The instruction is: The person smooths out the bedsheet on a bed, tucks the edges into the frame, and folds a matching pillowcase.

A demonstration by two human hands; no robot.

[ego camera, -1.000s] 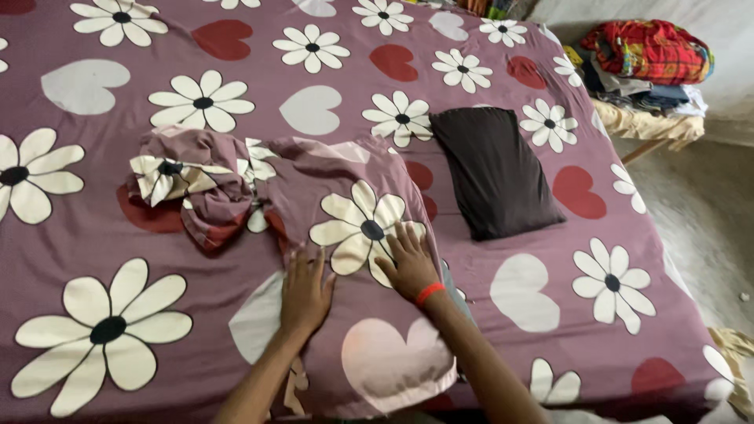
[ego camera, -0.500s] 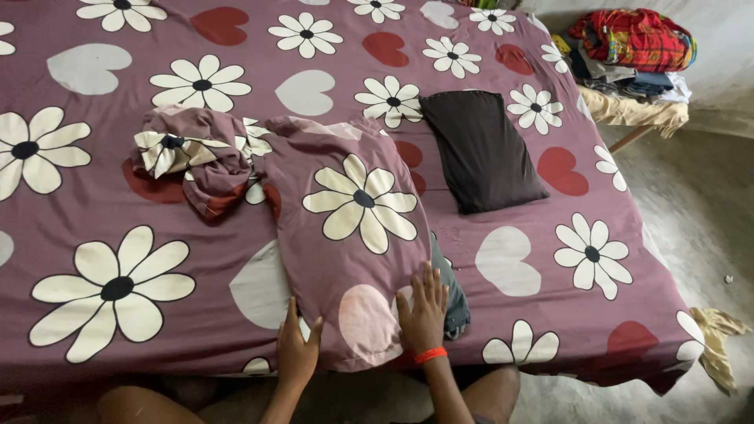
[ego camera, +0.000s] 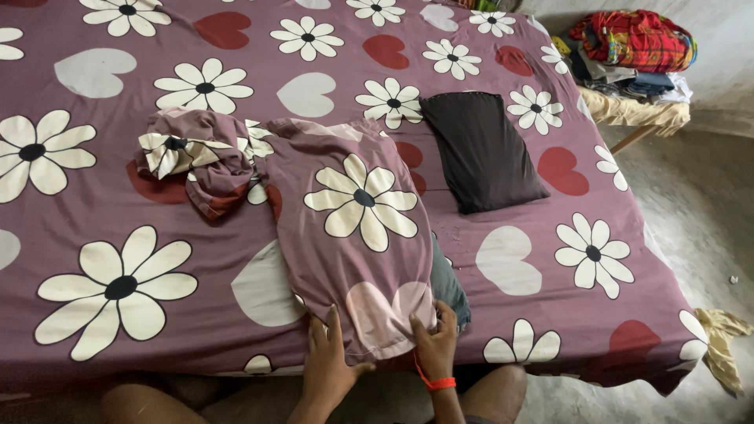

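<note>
Flowered bed (ego camera: 118,86), both hands (ego camera: 330,365) (ego camera: 433,341) palm-down, fingers pinching pillowcase (ego camera: 353,228) hem at near edge.

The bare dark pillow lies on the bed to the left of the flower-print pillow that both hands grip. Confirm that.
Not quite: the head view shows the dark pillow to the right of the flower-print pillow. The left hand and right hand do grip its near edge.

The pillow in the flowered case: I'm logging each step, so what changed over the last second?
Both hands slid from the middle of the pillow back to its near end. The left hand and right hand now pinch the case's open edge, where before they lay flat. The dark pillow, the crumpled case and the bedsheet stayed as they were.
</note>
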